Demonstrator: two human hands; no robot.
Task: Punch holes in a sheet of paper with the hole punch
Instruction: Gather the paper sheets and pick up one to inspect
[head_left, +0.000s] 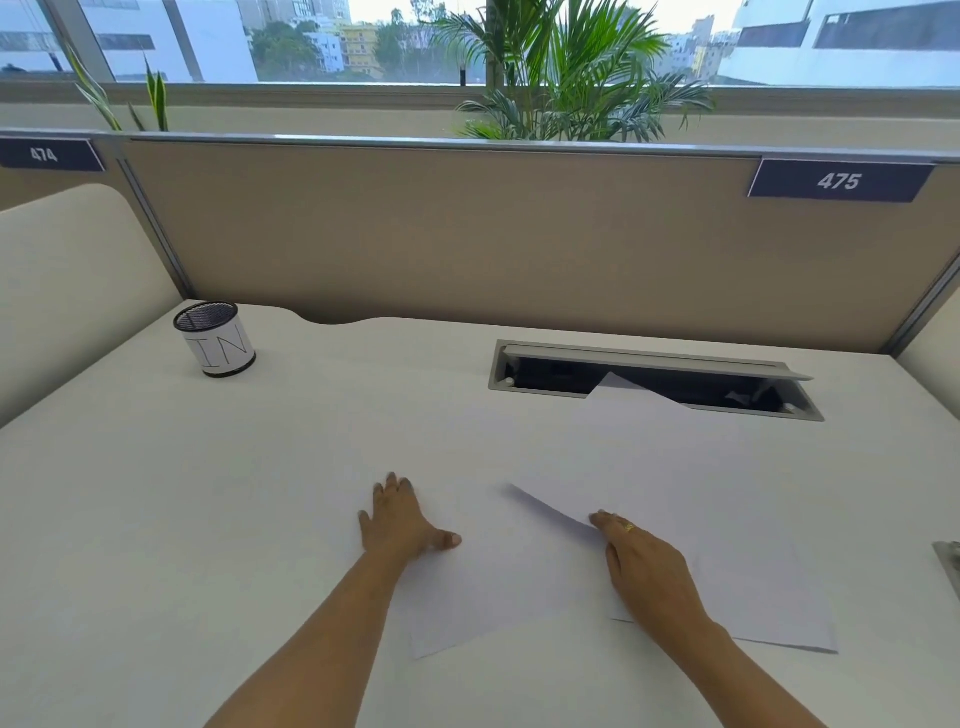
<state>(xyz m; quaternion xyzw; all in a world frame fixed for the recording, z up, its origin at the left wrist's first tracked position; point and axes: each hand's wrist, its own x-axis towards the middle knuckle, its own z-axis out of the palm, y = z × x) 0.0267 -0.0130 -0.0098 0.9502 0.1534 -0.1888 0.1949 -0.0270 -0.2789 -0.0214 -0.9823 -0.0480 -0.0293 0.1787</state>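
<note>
Two white sheets of paper lie on the pale desk (208, 519). My left hand (402, 522) rests flat, fingers spread, on the left sheet (478, 597). My right hand (647, 569), wearing a ring, pinches the near left edge of the larger right sheet (727, 493); that edge is raised off the desk. The far corner of this sheet overhangs the open cable tray (545, 387). A grey metal object (949, 564), cut off by the right frame edge, may be the hole punch; I cannot tell.
A mesh pen cup (215, 340) wrapped in paper marked "IN" stands at the far left of the desk. A beige partition (467, 234) with a "475" label closes the back. Side panels bound the desk left and right.
</note>
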